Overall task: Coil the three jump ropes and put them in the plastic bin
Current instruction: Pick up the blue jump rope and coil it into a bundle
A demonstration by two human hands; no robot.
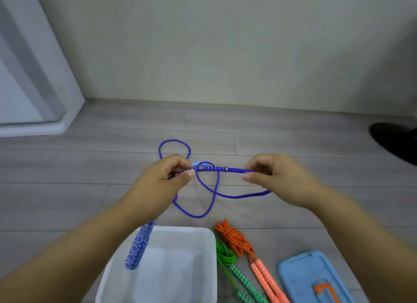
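Blue jump rope (208, 191): stretched between both hands, loops hanging above the floor (67, 190).
Left hand (161, 180): closed, pinching the rope.
Right hand (274, 178): closed, pinching the rope.
Plastic bin (212, 241): white, below the hands.

Blue rope (209, 190) uncoiled; orange rope (234, 237), green rope (225, 255) coiled.

A floor of pale grey wood-look planks (94, 167) runs to a plain off-white wall (225, 43), meeting it along a thin shadowed line. At the far left corner stands a white panel with a grey frame (27, 77), its rounded white base resting on the planks. A dark, black shape (392, 140) lies at the floor's right edge. The light is soft and even.
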